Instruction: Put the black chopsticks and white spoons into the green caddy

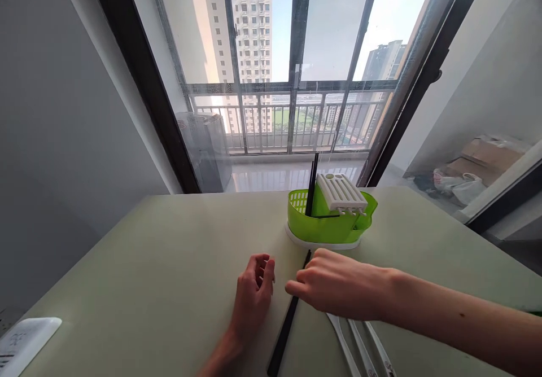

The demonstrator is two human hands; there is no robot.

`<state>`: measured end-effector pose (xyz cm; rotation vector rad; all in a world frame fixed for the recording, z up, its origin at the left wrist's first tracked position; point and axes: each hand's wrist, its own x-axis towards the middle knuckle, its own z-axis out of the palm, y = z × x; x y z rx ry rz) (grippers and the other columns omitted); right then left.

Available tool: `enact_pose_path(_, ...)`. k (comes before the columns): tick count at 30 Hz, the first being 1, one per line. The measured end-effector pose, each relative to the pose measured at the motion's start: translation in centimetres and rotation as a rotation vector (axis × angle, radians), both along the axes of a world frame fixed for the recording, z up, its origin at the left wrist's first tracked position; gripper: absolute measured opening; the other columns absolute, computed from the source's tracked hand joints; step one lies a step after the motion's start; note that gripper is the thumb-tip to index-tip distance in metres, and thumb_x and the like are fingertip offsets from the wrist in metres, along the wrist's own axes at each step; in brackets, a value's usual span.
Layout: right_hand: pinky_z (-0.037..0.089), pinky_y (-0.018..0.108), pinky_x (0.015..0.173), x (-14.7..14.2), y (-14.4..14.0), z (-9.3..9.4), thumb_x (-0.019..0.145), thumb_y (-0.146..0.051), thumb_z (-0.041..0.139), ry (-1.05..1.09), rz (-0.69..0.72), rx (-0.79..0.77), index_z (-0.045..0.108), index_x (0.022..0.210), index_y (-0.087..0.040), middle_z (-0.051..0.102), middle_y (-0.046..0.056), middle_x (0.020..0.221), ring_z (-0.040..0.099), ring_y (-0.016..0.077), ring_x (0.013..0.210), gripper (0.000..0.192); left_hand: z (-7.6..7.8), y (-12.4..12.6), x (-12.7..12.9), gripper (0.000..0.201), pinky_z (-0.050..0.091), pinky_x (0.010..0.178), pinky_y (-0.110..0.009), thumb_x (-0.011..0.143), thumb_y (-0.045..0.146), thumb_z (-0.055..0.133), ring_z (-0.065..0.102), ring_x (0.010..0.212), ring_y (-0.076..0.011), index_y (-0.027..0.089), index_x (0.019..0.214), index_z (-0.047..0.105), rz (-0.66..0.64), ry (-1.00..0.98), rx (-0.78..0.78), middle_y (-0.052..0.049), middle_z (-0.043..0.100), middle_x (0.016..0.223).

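A black chopstick (284, 327) lies on the pale green table (148, 264), pointing toward a green cutlery holder (326, 227). My right hand (339, 284) reaches in from the right and lies over the chopstick's upper part, fingers curled down onto it. My left hand (254, 295) rests on the table just left of the chopstick, fingers loosely curled and holding nothing. Another black chopstick (312, 188) stands upright in the holder beside its white slotted insert (342, 192). White utensil handles (359, 349) lie under my right wrist.
A white flat device (23, 340) lies at the table's near left corner. Behind the table is a large window with a balcony railing (292, 120). Boxes and bags (474, 174) sit on the floor at right.
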<state>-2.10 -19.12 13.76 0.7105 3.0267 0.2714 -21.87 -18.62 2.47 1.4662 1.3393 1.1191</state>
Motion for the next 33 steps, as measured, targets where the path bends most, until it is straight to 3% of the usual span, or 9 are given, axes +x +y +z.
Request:
enact_pose_path(3,0.038,0.035,0.051,-0.4,-1.3,-1.7,0.075,-0.002,0.060,0.009,-0.031,-0.004,0.061,0.083,-0.030,0.067,-0.004,0.061,0.064,0.0186,0.054,0.029,-0.1,0.1,-0.1,0.051,0.041,0.054,-0.024,0.094,0.065,0.049,0.048,0.055,-0.0137,0.017,0.103,0.061,0.005,0.000,-0.013,0.003,0.053,0.066)
enact_pose_path(6,0.041,0.035,0.053,-0.3,-1.2,-1.7,0.078,-0.003,0.056,0.046,-0.067,0.003,0.060,0.085,-0.031,0.067,-0.003,0.064,0.064,0.0193,0.057,0.029,0.0,0.0,0.0,0.051,0.040,0.053,-0.024,0.094,0.066,0.049,0.047,0.056,-0.0134,0.017,0.102,0.061,0.014,0.003,-0.007,0.002,0.053,0.067)
enact_pose_path(11,0.047,0.033,0.067,1.0,0.9,1.4,0.088,0.001,0.050,0.120,-0.144,0.258,0.062,0.097,-0.021,0.069,0.005,0.091,0.063,0.0200,0.078,0.027,0.1,-0.1,0.1,0.048,0.037,0.050,-0.022,0.095,0.063,0.050,0.045,0.054,-0.0123,0.017,0.097,0.062,-0.015,0.003,-0.002,0.002,0.051,0.066)
enact_pose_path(15,0.048,0.050,0.093,2.6,2.0,4.3,0.087,-0.009,0.064,0.181,-0.349,0.481,0.066,0.114,-0.014,0.064,0.018,0.123,0.057,0.0354,0.114,0.027,0.0,-0.2,0.1,0.046,0.038,0.050,-0.022,0.096,0.061,0.049,0.045,0.055,-0.0123,0.017,0.097,0.063,-0.024,0.016,0.002,0.002,0.052,0.068)
enact_pose_path(17,0.049,0.052,0.089,3.4,2.4,5.1,0.086,-0.017,0.071,0.157,-0.466,0.466,0.069,0.107,-0.014,0.067,0.020,0.116,0.059,0.0374,0.108,0.021,0.0,-0.3,0.1,0.046,0.038,0.051,-0.023,0.096,0.062,0.048,0.045,0.055,-0.0125,0.018,0.096,0.063,-0.028,0.023,0.005,0.002,0.052,0.067)
enact_pose_path(20,0.051,0.045,0.080,4.2,3.0,5.6,0.090,-0.018,0.067,0.145,-0.511,0.314,0.070,0.090,-0.019,0.073,0.010,0.088,0.066,0.0275,0.082,0.003,0.1,-0.3,0.1,0.049,0.039,0.052,-0.024,0.095,0.064,0.048,0.046,0.054,-0.0130,0.018,0.093,0.064,-0.029,0.039,0.003,0.002,0.054,0.066)
enact_pose_path(22,0.050,0.039,0.072,4.3,3.3,5.6,0.095,-0.018,0.062,0.169,-0.521,0.231,0.069,0.084,-0.020,0.073,0.006,0.080,0.066,0.0222,0.071,0.013,0.2,-0.3,0.1,0.050,0.039,0.052,-0.024,0.094,0.065,0.048,0.046,0.053,-0.0130,0.018,0.091,0.064,-0.030,0.048,0.000,0.002,0.054,0.065)
enact_pose_path(27,0.038,0.028,0.050,4.1,4.8,6.1,0.101,-0.028,0.052,0.271,-0.643,0.190,0.071,0.088,-0.022,0.077,0.007,0.086,0.067,0.0194,0.063,0.023,0.0,-0.2,0.1,0.047,0.039,0.051,-0.023,0.095,0.063,0.049,0.046,0.054,-0.0127,0.018,0.090,0.064,-0.031,0.051,0.003,0.001,0.055,0.066)
enact_pose_path(33,0.036,0.028,0.054,4.4,9.5,6.8,0.100,-0.037,0.054,0.434,-0.782,0.173,0.073,0.099,-0.023,0.078,0.005,0.088,0.070,0.0217,0.073,0.023,-0.1,-0.3,0.1,0.044,0.039,0.052,-0.022,0.097,0.059,0.048,0.047,0.055,-0.0128,0.018,0.091,0.064,-0.052,0.055,0.013,0.001,0.056,0.067)
